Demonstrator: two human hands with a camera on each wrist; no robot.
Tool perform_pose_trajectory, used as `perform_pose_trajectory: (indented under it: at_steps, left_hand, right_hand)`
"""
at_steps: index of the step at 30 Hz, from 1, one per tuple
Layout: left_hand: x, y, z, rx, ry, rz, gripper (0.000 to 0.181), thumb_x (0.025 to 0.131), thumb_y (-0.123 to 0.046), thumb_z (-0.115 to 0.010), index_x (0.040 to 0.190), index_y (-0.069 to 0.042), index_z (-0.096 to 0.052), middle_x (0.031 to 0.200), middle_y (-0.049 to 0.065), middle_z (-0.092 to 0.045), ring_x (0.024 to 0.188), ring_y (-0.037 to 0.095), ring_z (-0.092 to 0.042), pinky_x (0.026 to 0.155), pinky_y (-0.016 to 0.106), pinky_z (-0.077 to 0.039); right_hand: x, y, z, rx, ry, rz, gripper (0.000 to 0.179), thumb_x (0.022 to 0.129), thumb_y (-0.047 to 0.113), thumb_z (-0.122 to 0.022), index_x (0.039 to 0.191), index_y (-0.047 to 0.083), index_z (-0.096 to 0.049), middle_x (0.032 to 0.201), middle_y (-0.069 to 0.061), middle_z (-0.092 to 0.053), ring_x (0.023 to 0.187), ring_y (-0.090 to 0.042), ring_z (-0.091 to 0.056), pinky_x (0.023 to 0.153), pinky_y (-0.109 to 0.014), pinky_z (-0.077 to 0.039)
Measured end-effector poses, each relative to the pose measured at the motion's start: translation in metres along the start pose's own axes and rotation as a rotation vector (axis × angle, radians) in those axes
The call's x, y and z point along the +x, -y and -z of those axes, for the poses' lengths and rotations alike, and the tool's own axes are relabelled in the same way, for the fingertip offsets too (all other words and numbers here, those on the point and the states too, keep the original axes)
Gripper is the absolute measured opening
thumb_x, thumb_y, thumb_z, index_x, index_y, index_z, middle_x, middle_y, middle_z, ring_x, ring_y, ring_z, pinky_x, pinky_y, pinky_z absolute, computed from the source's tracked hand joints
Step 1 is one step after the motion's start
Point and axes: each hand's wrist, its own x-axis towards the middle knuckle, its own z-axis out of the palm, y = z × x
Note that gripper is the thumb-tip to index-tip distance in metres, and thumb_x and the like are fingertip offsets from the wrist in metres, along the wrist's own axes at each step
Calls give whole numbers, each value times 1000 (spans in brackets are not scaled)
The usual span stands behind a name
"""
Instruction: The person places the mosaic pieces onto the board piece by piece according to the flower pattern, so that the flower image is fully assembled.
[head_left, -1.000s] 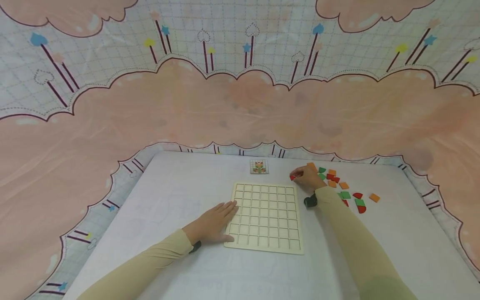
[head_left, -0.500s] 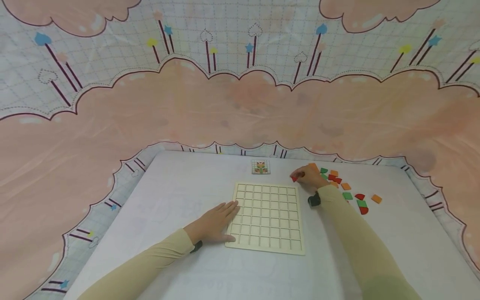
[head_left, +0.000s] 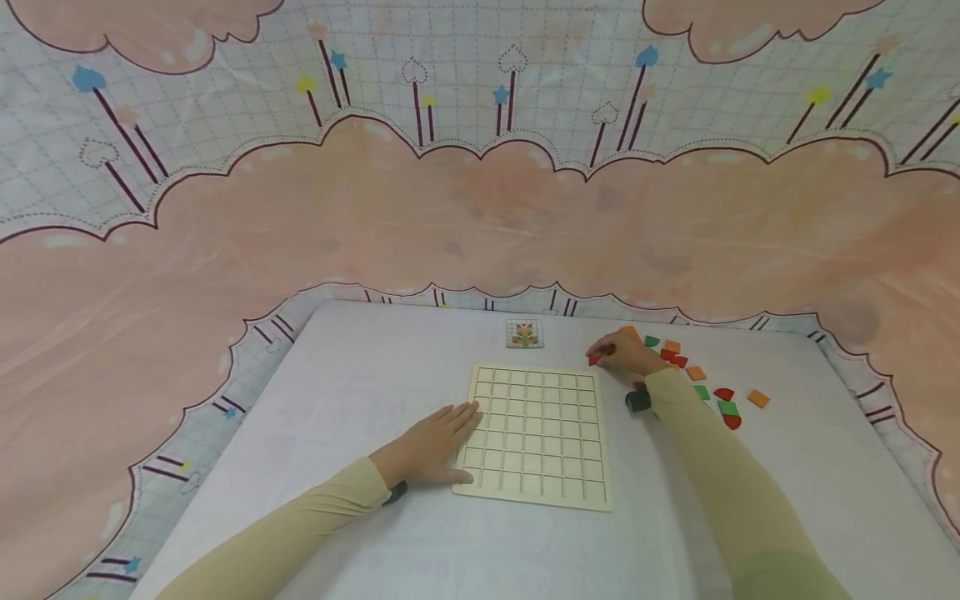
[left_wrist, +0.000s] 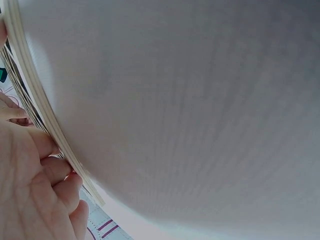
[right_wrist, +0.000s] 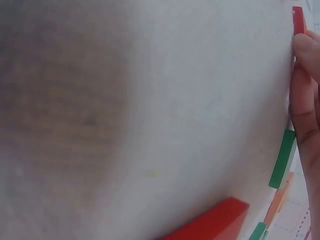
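A pale wooden board (head_left: pixel 536 437) with a grid of square recesses lies on the white table. My left hand (head_left: pixel 431 442) rests over its left edge, fingers stretched out and thumb at the near left corner; in the left wrist view the fingers (left_wrist: pixel 62 182) touch the board's edge (left_wrist: pixel 52 120). Beyond the board's far right corner, my right hand (head_left: pixel 624 352) pinches a red tile (head_left: pixel 594 360) between thumb and fingertips. That red tile (right_wrist: pixel 298 20) shows at the upper right of the right wrist view, its full outline hidden by the fingers.
Loose tiles lie right of the board: orange squares (head_left: pixel 758 398), a green square (head_left: pixel 728 407), red quarter-round pieces (head_left: pixel 723 393) and others partly behind my right hand. A small pattern card (head_left: pixel 524 333) with a coloured figure lies beyond the board. A patterned cloth (head_left: pixel 450 217) hangs behind the table.
My right hand, pinching the red tile, has come slightly nearer to me and the board's far right corner. My left hand stays on the board. The head view has shifted a little.
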Motion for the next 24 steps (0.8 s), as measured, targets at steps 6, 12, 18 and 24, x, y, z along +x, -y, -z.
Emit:
perform_pose_trajectory:
  at_steps: [6, 12, 18, 24]
  left_hand:
    - [-1, 1, -3, -27, -32, -21, 92, 88, -66, -42, 148, 0, -22, 156, 17, -20, 145, 28, -20, 119, 40, -21]
    - [-1, 0, -2, -6, 3, 4, 93, 87, -67, -43, 150, -2, -19, 158, 14, -16, 146, 25, -17, 120, 38, -19]
    - [0, 0, -3, 4, 25, 16, 94, 87, -66, -44, 150, -3, -17, 158, 12, -14, 147, 23, -15, 120, 37, -18]
    - [0, 0, -1, -1, 21, 15, 93, 86, -65, -46, 150, -2, -18, 158, 13, -15, 147, 24, -16, 120, 38, -19]
  right_hand:
    - [-2, -4, 1, 47, 12, -11, 25, 86, 5, -64, 111, 3, -68, 104, -13, -67, 90, -20, -57, 85, -35, -50]
    - [-5, -11, 2, 107, 1, 13, 26, 84, 8, -68, 110, 1, -68, 103, -13, -68, 88, -17, -59, 83, -32, -50]
    - [-11, -9, 3, 163, -5, 54, 28, 83, 12, -71, 108, 1, -69, 103, -13, -70, 87, -14, -61, 80, -28, -51]
    - [-16, 6, 2, 183, -6, 115, 28, 80, 12, -73, 106, 3, -70, 101, -11, -70, 84, -10, -61, 79, -25, -53]
